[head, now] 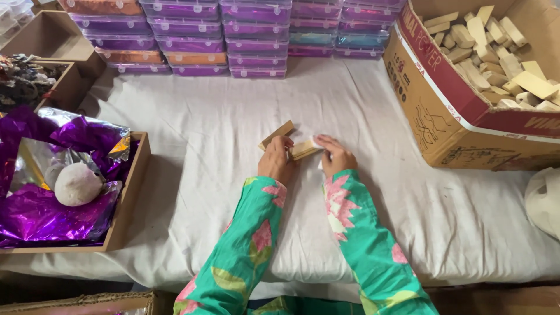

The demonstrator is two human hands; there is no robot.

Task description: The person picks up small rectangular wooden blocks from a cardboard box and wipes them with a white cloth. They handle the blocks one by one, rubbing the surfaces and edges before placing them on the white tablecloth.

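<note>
Left hand point(276, 158) pins a pale flat wooden block point(277, 134) mid white-clothed worktop point(204, 134); right hand point(335, 156) pinches a second wooden piece point(304, 150). They look light, stiff, best held by the edges.

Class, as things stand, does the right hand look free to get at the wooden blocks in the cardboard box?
Probably yes. The box stands open-topped on the right hand's side, its blocks uncovered, with only bare cloth between; the hand would first have to leave the wooden pieces.

soft even daylight, faint shadows, glare on the purple foil point(35, 216), slight edge blur.
</note>
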